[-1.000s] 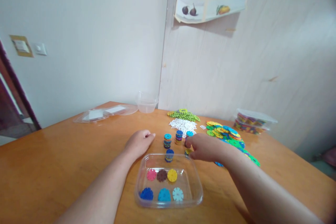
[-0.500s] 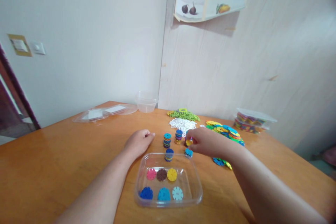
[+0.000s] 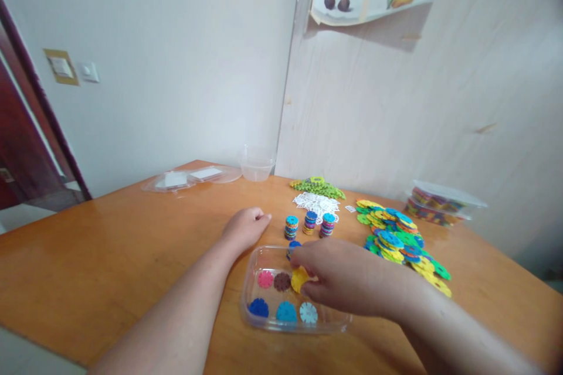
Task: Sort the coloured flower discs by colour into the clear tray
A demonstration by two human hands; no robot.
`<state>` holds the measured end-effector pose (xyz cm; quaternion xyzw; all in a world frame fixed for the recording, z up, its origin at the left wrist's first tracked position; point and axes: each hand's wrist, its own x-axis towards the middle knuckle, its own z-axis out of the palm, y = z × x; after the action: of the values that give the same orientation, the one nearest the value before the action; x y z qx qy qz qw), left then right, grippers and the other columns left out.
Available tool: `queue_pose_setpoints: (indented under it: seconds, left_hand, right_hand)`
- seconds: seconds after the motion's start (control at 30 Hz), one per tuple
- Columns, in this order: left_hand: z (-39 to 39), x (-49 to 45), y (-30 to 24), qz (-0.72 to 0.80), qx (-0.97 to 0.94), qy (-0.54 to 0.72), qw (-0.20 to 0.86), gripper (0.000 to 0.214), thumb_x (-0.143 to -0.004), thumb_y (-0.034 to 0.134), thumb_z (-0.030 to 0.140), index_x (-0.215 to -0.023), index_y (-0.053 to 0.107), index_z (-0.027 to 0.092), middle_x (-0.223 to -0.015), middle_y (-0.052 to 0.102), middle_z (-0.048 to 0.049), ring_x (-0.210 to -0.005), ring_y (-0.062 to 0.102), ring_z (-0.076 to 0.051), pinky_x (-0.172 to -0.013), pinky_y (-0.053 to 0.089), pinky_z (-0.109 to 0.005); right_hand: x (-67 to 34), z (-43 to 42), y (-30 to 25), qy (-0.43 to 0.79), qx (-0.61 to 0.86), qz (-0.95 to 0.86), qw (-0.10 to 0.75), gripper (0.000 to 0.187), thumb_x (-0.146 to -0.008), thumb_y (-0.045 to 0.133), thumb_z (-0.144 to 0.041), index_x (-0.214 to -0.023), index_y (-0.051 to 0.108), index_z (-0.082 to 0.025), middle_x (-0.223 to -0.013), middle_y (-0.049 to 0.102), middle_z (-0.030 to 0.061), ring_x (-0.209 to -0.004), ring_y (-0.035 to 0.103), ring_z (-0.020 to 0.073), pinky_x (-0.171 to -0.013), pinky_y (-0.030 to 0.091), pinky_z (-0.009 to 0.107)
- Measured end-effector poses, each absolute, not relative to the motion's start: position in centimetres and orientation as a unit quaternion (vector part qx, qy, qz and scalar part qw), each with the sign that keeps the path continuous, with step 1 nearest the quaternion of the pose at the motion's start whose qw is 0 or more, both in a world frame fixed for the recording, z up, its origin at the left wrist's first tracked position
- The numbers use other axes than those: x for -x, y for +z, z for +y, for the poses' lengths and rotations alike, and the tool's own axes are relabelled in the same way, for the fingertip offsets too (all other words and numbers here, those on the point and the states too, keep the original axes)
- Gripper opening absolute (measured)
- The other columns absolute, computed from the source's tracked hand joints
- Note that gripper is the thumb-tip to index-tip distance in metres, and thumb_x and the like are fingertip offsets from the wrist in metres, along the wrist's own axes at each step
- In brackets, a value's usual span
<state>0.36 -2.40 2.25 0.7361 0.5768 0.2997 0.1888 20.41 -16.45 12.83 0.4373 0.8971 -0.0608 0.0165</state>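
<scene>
My left hand rests closed on the table, beside the far left corner of a clear plastic box, with nothing seen in it. Over the box, my right hand pinches a yellow notched disc between thumb and fingers. Inside lie a pink disc, a brown disc, a dark blue disc, a blue disc and a pale blue disc. Beyond the box stand a left stack, a middle stack and a right stack. Another dark blue-topped stack is partly hidden by my right fingers.
Loose coloured discs are heaped at the right. White pieces and green pieces lie behind the stacks. Filled lidded boxes stand far right. A clear tub and clear lids sit at the back left.
My right hand has moved from the right stack back toward me, to the yellow disc in the box. A light blue disc now tops the right stack. My left hand stays closed in place.
</scene>
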Motion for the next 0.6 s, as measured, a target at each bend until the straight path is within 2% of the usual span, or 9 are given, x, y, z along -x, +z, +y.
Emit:
queue_pose_setpoints:
  seconds: [0.2, 0.47, 0.6]
  left_hand:
    - [-2.5, -0.4, 2.4, 0.584, -0.733, 0.289, 0.194, 0.04, -0.084, 0.046, 0.052, -0.068, 0.062, 0.019, -0.066, 0.065, -0.0026, -0.06, 0.053, -0.015, -0.052, 0.027, -0.025]
    - [-2.5, -0.6, 2.3, 0.593, -0.723, 0.293, 0.202, 0.04, -0.083, 0.047, 0.054, -0.07, 0.063, 0.02, -0.069, 0.066, -0.0028, -0.061, 0.054, -0.015, -0.052, 0.027, -0.025]
    - [-2.6, -0.6, 2.4, 0.593, -0.725, 0.29, 0.196, 0.039, -0.083, 0.047, 0.053, -0.069, 0.063, 0.02, -0.069, 0.067, -0.0029, -0.061, 0.054, -0.015, -0.052, 0.027, -0.025]
  right_hand:
    - [-20.2, -16.0, 12.1, -0.055, -0.448, 0.891, 0.046, 0.023, -0.083, 0.051, -0.024, -0.101, 0.065, -0.02, -0.098, 0.071, 0.0075, -0.087, 0.065, 0.0209, -0.066, 0.04, 0.027]
    - [-19.9, -16.3, 13.2, -0.091, -0.415, 0.905, 0.024, 0.031, -0.091, 0.042, -0.02, -0.102, 0.07, -0.026, -0.095, 0.073, 0.0039, -0.084, 0.066, 0.0175, -0.071, 0.043, 0.025]
    - [-19.3, -15.8, 13.2, -0.07, -0.425, 0.902, 0.035, 0.03, -0.091, 0.042, -0.023, -0.1, 0.071, -0.026, -0.09, 0.074, 0.0041, -0.08, 0.066, 0.018, -0.067, 0.041, 0.025]
